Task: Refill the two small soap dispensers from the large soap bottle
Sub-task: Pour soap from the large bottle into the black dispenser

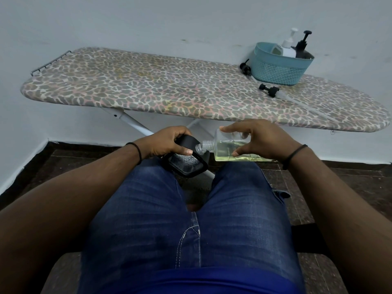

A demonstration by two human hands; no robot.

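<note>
Plainly, the clear soap bottle is the thing that needs care: it lies tipped on its side above the person's lap, in front of the near edge of the ironing board, with yellowish liquid pooled along its lower wall and its threaded neck uncapped. I judge it rigid plastic, moderately weighty with that liquid, and likely slick if any soap has run down it, so the broad flat sides near the base are the place to hold. The right hand holds it just so, fingers spread over the top and thumb beneath. The left hand is curled round a black dispenser, whose opening meets the bottle's neck. Two black pump heads lie on the board beside the teal basket near its far right corner.
</note>
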